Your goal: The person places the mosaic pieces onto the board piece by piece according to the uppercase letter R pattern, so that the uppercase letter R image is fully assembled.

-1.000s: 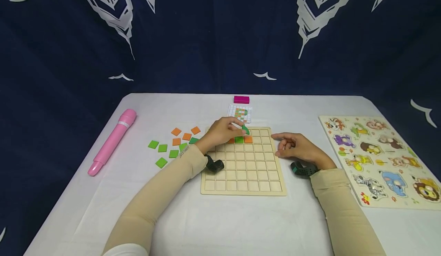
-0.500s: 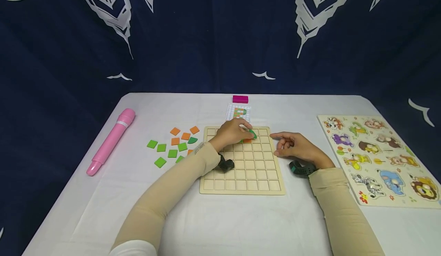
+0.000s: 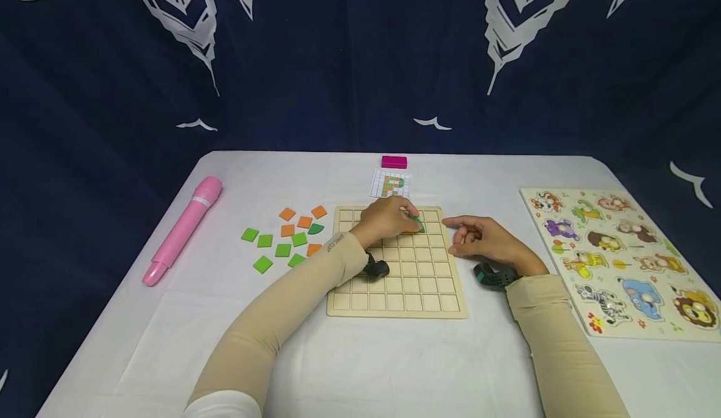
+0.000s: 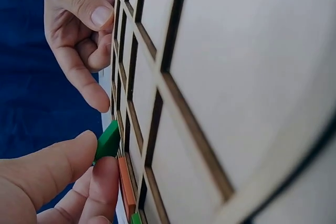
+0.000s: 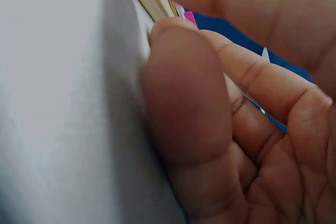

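Note:
My left hand (image 3: 387,219) pinches a small green rounded-edge tile (image 4: 108,142) between thumb and fingers, over the upper rows of the wooden grid board (image 3: 401,313). In the left wrist view the tile is tilted at the board, just past an orange square tile (image 4: 126,186) set in the grid. The corner of a green square tile (image 4: 136,219) shows below it. At the board's right edge lies my right hand (image 3: 489,240), holding nothing, its index finger extended towards the rim and the others loosely bent. Whether it touches the rim is unclear.
Loose orange and green tiles (image 3: 283,250) lie left of the board. Behind it are a pattern card (image 3: 391,183) and a magenta block (image 3: 394,162). A pink microphone-shaped toy (image 3: 183,231) lies far left, an animal puzzle board (image 3: 614,268) far right.
My left hand has moved right and slightly down across the board's upper rows, carrying the green tile past the orange one. The right hand has stayed in place.

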`<state>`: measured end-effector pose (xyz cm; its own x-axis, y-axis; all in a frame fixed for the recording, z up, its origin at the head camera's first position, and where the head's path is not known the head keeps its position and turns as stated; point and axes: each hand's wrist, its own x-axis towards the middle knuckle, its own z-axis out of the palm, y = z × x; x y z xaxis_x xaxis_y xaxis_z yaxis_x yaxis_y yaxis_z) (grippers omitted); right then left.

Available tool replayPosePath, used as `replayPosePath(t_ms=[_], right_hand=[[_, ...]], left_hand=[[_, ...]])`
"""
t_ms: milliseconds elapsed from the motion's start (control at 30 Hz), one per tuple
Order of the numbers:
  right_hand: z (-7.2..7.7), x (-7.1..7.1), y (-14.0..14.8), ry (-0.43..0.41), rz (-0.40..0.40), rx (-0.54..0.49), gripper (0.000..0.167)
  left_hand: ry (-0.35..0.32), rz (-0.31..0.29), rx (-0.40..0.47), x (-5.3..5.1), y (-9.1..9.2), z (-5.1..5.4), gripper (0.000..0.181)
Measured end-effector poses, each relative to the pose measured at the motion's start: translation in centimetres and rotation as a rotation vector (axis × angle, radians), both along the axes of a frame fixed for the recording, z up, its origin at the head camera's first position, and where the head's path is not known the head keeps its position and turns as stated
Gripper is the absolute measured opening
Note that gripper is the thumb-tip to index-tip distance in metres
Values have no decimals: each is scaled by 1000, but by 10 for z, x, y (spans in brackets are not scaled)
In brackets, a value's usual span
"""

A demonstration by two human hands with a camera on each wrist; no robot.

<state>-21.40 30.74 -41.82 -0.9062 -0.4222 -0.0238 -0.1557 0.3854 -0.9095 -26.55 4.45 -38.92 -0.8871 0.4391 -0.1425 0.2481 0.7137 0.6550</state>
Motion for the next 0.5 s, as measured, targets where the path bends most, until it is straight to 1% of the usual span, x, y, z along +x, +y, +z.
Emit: replayPosePath(t_ms=[233, 333, 500], right_hand=[[0, 0, 1, 11, 1, 0, 61], [0, 0, 1, 8, 2, -4, 61], [0, 0, 1, -1, 7, -14, 61]], left_hand=[[23, -25, -24, -2, 0, -3, 16], [17, -29, -14, -2, -1, -3, 17], [-5, -30, 29, -1, -4, -2, 22]])
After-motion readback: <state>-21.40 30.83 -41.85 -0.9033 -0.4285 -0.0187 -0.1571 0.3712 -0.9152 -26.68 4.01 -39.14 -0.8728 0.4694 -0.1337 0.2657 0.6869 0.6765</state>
